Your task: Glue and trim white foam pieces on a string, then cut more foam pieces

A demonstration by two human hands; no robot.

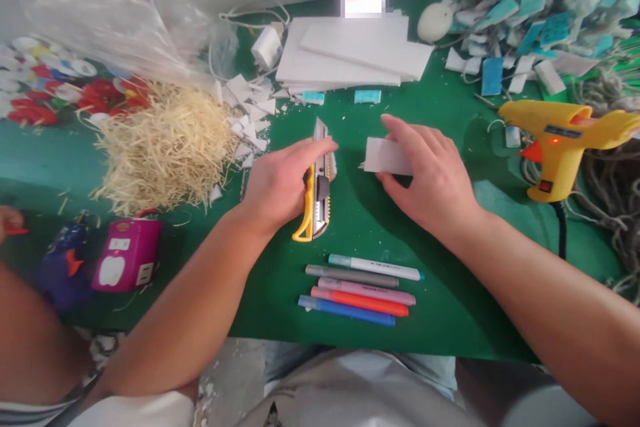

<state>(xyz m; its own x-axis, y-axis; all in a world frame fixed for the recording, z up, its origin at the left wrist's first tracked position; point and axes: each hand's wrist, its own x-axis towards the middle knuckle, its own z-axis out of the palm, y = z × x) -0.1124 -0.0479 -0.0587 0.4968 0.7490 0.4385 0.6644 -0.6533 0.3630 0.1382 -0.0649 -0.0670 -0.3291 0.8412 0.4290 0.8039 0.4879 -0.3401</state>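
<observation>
My left hand (pixel 280 180) grips a yellow utility knife (pixel 318 197), its blade extended and pointing away from me over the green table (pixel 440 307). My right hand (pixel 430 173) rests on a small white foam piece (pixel 383 155), fingers curled around its near and far edges, pressing it to the table. The knife lies just left of the foam piece, a short gap between them.
Several marker pens (pixel 360 287) lie near the front edge. A yellow glue gun (pixel 560 143) stands at right. White foam sheets (pixel 350 53) are stacked at back, foam scraps (pixel 250 117) and a straw pile (pixel 165 147) at left. Another person's arm (pixel 30 340) is at far left.
</observation>
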